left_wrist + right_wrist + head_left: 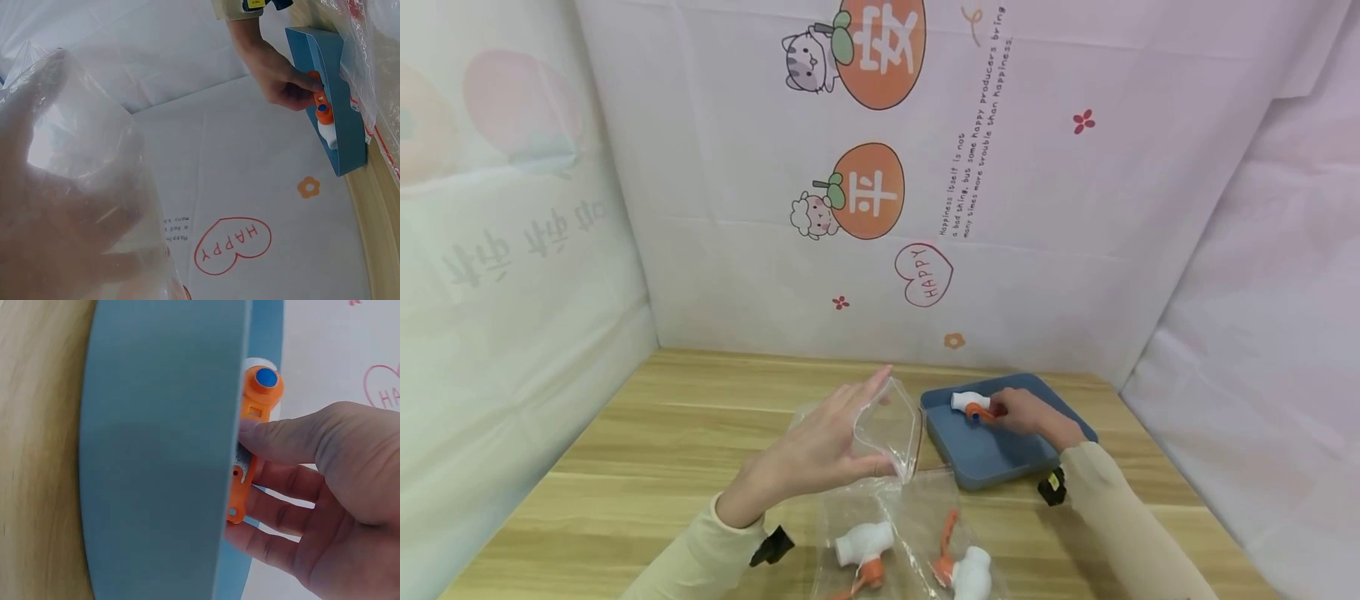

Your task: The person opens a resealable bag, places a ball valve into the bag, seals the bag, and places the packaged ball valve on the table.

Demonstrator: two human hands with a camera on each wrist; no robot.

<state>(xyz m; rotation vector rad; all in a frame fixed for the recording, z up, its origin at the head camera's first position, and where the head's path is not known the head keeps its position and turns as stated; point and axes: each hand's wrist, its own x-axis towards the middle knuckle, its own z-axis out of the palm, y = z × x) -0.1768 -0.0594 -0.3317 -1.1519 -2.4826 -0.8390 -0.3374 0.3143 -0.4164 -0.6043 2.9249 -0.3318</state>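
Observation:
My left hand point(816, 442) holds a clear zip bag point(891, 429), thumb and fingers spread around its gaping mouth. In the left wrist view, the plastic point(119, 144) covers a blurred view of that hand. My right hand point(1028, 414) is over a blue tray point(977, 477) and grips the orange lever handle point(250, 465) of a white ball valve point(970, 401). The thumb lies on the handle and the fingers are behind it. The valve's lower part is hidden by the tray wall in the right wrist view.
Near the front, clear bags point(917, 500) lie on the wooden table point(647, 467); a white valve with an orange handle point(867, 543) and another white valve point(972, 575) show in them. White printed cloth point(737, 275) hangs behind and at both sides.

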